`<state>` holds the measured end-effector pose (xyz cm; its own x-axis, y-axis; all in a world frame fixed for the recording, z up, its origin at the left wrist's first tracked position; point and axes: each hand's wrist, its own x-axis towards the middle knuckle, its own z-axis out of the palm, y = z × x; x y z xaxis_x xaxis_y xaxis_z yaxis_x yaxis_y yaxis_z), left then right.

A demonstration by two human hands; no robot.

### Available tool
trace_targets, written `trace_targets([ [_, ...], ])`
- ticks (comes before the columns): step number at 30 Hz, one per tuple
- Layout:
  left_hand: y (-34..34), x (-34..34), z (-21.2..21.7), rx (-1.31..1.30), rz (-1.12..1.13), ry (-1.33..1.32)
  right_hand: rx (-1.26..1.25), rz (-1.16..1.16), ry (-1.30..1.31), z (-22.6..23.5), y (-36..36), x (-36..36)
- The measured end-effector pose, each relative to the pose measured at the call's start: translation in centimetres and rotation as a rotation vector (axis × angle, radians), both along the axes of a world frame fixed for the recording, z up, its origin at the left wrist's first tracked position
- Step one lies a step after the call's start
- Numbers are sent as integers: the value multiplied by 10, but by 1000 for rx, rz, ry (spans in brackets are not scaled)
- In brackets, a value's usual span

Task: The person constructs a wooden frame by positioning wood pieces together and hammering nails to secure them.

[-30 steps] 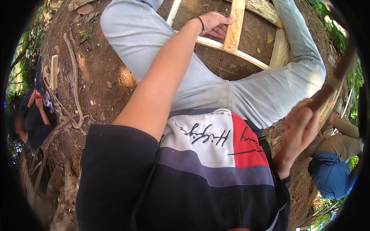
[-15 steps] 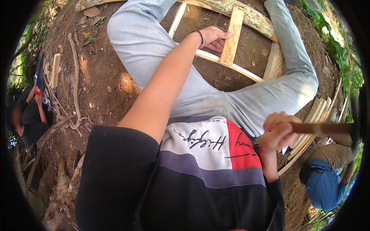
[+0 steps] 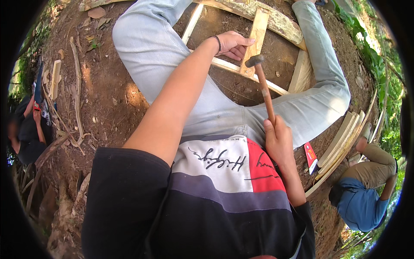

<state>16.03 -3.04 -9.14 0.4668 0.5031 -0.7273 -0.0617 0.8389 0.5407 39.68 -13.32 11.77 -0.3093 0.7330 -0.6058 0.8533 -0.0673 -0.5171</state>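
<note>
My right hand [image 3: 278, 134] is closed round the wooden handle of a hammer [image 3: 266, 93]. The hammer's dark head is over the lower end of a short wooden slat [image 3: 258, 30]. That slat lies across a frame of wooden strips [image 3: 228, 64] on the ground between my legs. My left hand [image 3: 234, 45] is closed at the slat's left edge, thumb against it and fingers curled beside it. The hammer head hides part of the slat's end; whether it touches the wood I cannot tell.
A stack of wooden strips [image 3: 343, 140] lies to the right beside a red and white object [image 3: 310, 157]. A person in a blue shirt [image 3: 360, 205] bends over there. At the far left another person holds a saw [image 3: 38, 93]. A stick [image 3: 77, 86] lies on the soil.
My right hand has swung the hammer from out at the right toward the lower end of the slat. My left hand stays at the slat's edge.
</note>
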Motion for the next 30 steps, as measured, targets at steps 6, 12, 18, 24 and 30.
trace_targets([
  [6,-5,-1,-14,-25,37,-41,331,-623,941,50,7,-20],
  [12,0,-2,3,-26,2,9,88,-86,23,15,14,-10],
  [18,-3,0,-10,-35,10,-32,479,-101,157,19,-5,-3],
  [24,-8,-4,-5,-41,19,-23,93,-136,47,51,40,-20],
  [30,3,-1,-4,-60,-30,-33,126,35,-29,-1,-2,3],
])
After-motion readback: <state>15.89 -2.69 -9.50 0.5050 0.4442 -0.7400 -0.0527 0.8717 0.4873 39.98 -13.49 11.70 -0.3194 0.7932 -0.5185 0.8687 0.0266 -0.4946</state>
